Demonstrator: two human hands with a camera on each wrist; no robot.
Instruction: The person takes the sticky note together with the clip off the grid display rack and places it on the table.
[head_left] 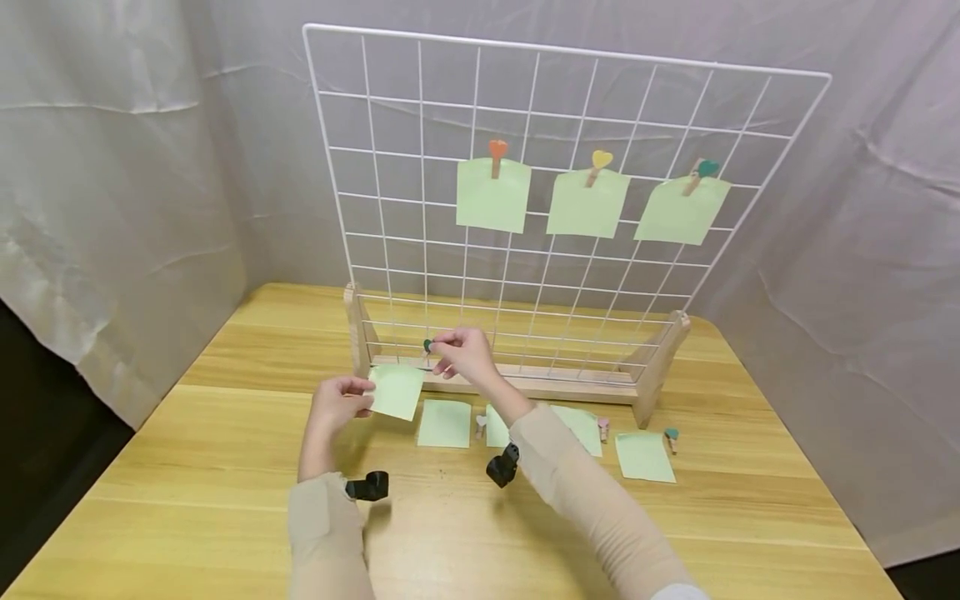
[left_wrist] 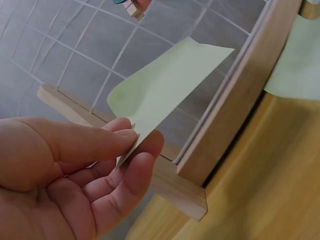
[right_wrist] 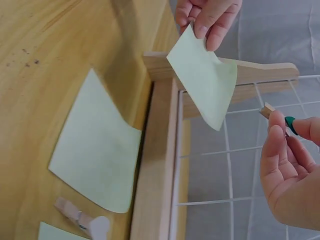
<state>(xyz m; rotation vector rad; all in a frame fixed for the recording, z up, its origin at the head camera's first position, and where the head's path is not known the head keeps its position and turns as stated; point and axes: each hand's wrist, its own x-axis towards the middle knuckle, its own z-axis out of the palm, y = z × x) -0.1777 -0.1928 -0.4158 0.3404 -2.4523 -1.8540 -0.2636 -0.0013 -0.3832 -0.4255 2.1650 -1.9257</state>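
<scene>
The left hand is pinching a green note by its edge. At its two o'clock, the right hand is pinching a green-headed peg against the wire grid, fingers closed round it.

Left hand raised, forearm upright in beige sleeve, thumb and curled fingers pinching. Right hand further forward, forearm angled in from right, fingertips pinched together, wrist slightly bent.

Pale green sticky note held tilted beside grid base, small green-headed wooden clothespin just above
</scene>
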